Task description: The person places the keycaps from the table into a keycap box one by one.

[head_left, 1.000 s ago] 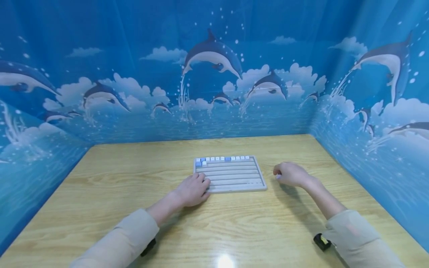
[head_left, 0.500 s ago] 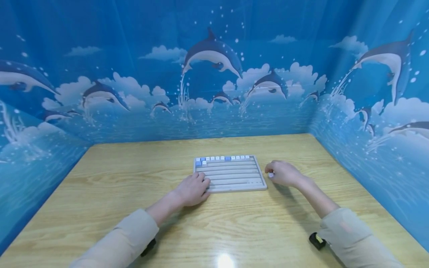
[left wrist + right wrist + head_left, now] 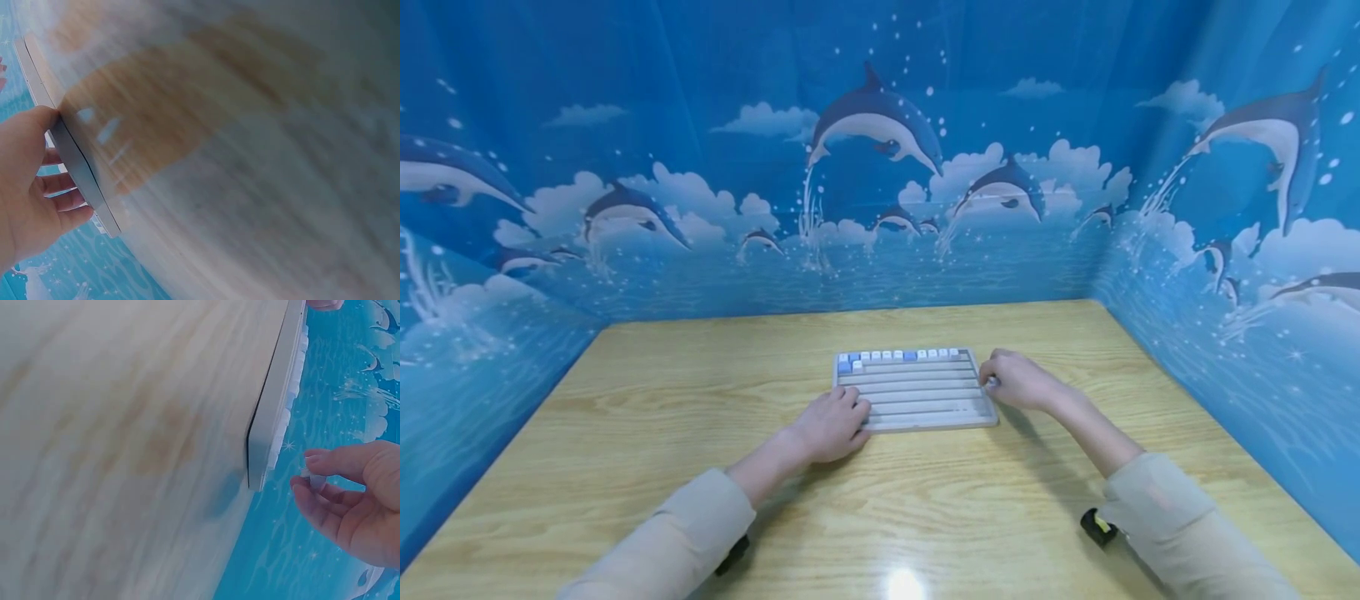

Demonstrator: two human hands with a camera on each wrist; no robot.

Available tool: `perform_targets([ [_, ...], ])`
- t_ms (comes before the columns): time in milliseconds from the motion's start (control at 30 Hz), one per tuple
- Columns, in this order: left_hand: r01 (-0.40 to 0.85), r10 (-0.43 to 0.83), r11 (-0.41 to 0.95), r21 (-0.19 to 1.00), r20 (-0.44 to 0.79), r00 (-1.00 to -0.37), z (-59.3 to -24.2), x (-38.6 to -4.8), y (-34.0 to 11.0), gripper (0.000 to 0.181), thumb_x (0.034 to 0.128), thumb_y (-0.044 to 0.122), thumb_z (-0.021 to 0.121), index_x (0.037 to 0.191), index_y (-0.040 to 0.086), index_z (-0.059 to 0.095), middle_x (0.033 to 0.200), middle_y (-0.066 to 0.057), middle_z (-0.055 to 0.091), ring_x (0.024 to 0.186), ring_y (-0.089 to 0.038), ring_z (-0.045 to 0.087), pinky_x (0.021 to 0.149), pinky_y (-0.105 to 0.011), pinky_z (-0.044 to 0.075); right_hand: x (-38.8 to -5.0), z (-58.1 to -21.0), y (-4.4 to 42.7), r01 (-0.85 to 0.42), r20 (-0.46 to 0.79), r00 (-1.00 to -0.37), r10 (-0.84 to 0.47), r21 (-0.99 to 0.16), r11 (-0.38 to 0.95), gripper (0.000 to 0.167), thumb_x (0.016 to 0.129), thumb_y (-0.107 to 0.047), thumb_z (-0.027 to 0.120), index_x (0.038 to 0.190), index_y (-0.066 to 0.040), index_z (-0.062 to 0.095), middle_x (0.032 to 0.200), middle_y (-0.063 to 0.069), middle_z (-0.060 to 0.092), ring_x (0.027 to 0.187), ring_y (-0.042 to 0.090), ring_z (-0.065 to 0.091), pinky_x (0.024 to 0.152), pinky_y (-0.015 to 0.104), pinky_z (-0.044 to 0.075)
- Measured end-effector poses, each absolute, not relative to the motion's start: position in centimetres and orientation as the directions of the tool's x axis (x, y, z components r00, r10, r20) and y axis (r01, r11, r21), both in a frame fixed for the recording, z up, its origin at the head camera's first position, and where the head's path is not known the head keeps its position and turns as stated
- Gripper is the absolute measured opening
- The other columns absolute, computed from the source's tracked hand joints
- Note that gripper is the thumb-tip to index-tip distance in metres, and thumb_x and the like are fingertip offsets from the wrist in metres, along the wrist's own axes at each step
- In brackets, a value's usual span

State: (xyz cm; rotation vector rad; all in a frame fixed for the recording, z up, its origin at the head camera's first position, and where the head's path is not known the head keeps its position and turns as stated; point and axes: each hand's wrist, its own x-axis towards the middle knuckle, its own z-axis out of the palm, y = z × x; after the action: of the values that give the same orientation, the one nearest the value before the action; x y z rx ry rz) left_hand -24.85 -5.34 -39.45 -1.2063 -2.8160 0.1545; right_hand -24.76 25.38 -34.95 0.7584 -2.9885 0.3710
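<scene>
A white keycap tray (image 3: 917, 400) with ridged rows lies on the table. White and blue keycaps (image 3: 887, 356) line its far row, and a couple sit at the left end of the row below. My left hand (image 3: 832, 423) holds the tray's near left corner; in the left wrist view the thumb is on the near side and the fingers (image 3: 65, 187) bend over the left side. Beside the tray's right edge, my right hand (image 3: 1021, 382) pinches a small pale keycap (image 3: 317, 480) between thumb and fingertips, held above the table. Part of that keycap is hidden by the fingers.
The wooden table (image 3: 700, 375) extends around the tray on all sides. A blue curtain (image 3: 722, 200) printed with dolphins stands along the back and both sides. A dark wrist device (image 3: 1099, 527) sits under the right sleeve.
My right hand has moved left with the keycap, from clear of the tray to its right edge. The left hand and the tray have stayed in place.
</scene>
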Motion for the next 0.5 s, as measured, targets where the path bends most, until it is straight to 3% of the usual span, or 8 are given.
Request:
perform_targets([
  [267,0.719,0.727,0.684,-0.122,0.033,-0.686,-39.5,-24.9,-5.4,0.027,0.0938,0.037,0.05,0.096,0.011,0.053,0.092,-0.006,0.046,0.083,-0.019,0.043,0.073,-0.034,0.042,-25.6,-34.2,23.7,-0.401,-0.001,-0.909,-0.418,-0.282,0.872,0.027,0.077,0.01,0.056,0.102,0.004,0.066,0.101,0.016,0.065,0.1,0.034,0.058,0.085,0.044,0.045],
  [500,0.727,0.736,0.676,-0.121,0.046,-0.676,-39.6,-25.0,-5.5,0.026,0.0937,0.037,0.051,0.094,0.011,0.052,0.091,-0.005,0.045,0.082,-0.019,0.043,0.072,-0.033,0.042,-26.3,-34.3,22.7,-0.4,-0.046,-0.899,-0.435,-0.317,0.86,0.026,0.081,0.004,0.058,0.107,0.004,0.063,0.103,0.016,0.064,0.098,0.03,0.059,0.081,0.04,0.048],
])
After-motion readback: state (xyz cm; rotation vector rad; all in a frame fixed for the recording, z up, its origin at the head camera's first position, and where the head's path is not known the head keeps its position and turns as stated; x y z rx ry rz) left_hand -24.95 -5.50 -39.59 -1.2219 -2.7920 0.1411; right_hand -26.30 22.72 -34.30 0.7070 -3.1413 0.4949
